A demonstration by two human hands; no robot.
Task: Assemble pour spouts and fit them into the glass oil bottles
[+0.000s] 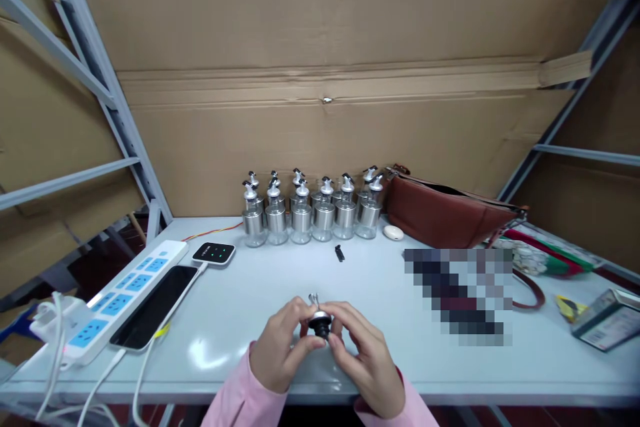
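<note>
Near the front edge of the table, both of my hands hold a bottle stopper (pixel 320 325) between them. It has a black ribbed plug pointing down toward me, a silvery collar, and thin metal wire ends at the top. My left hand (pixel 286 345) grips it from the left with thumb and fingers. From the right, the thumb and fingers of my right hand (pixel 364 355) close on it. Beyond my hands, a small black clip-like piece (pixel 339 253) lies on the table. Farther back stand several glass bottles (pixel 301 219) with metal bands and spouted tops.
A white power strip (pixel 127 300), a phone (pixel 155 307) with cables and a small black-and-white device (pixel 214 253) lie at left. At right are a brown bag (pixel 450 210), a white oval object (pixel 393 232), a pixelated patch and a small box (pixel 609 320). Cardboard (pixel 350 27) walls the back.
</note>
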